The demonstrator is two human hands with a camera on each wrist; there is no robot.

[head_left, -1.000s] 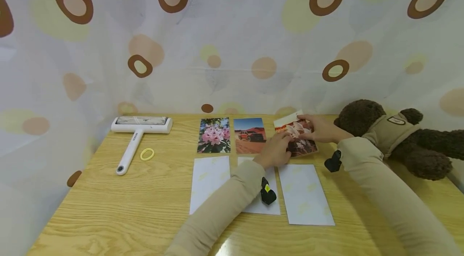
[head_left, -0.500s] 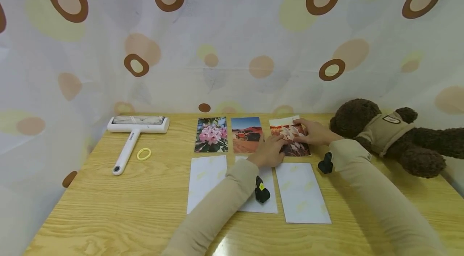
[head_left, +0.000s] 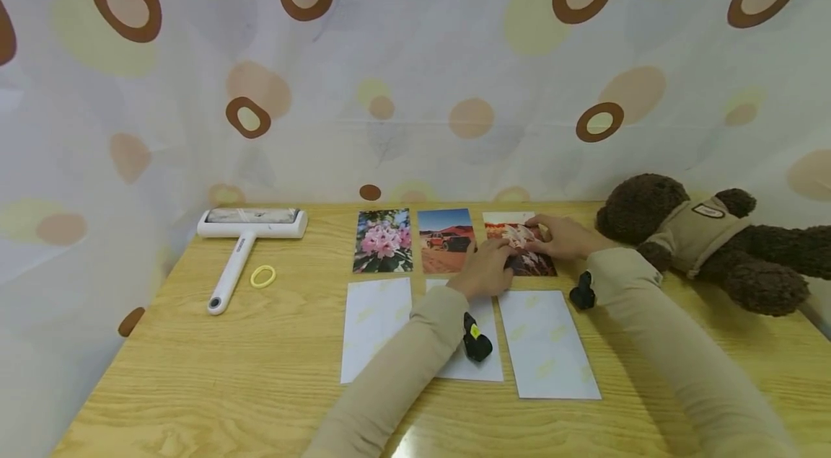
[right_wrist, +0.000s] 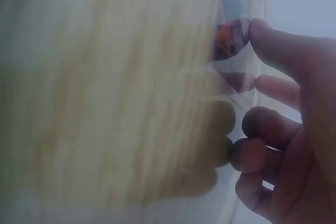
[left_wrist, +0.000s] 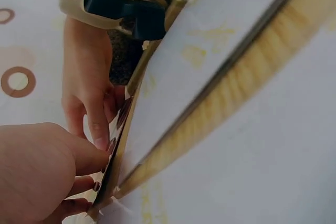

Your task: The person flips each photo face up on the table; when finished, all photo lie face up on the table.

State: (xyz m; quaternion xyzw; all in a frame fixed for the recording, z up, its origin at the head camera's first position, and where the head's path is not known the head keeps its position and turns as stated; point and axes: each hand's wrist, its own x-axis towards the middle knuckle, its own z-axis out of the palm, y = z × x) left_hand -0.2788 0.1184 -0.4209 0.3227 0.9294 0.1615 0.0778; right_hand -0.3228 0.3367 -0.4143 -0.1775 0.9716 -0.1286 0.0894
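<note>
A photo card of pale feathery grass [head_left: 515, 231] lies at the right end of a row of pictures. My left hand [head_left: 483, 267] touches its lower left part with the fingertips. From the right, my right hand [head_left: 563, 238] rests thumb and finger on the same card. In the left wrist view, the card [left_wrist: 116, 142] shows almost edge-on, with both hands' fingertips on its printed face. Immediately left is a photo card of a red pickup in a desert [head_left: 446, 238], then one of pink flowers [head_left: 383, 241].
Three white cards lie nearer me: left [head_left: 373, 321], middle [head_left: 490, 364], partly under my left arm, and right [head_left: 550, 342]. A lint roller [head_left: 243, 241] and yellow ring [head_left: 262, 276] lie left. A brown teddy bear [head_left: 701, 238] lies right, near my right sleeve. Behind hangs a patterned cloth [head_left: 415, 83].
The grass photo card, tilted and askew a second ago, has turned straighter and lies flat in line with the other two pictures. Both hands moved slightly left and down with it.
</note>
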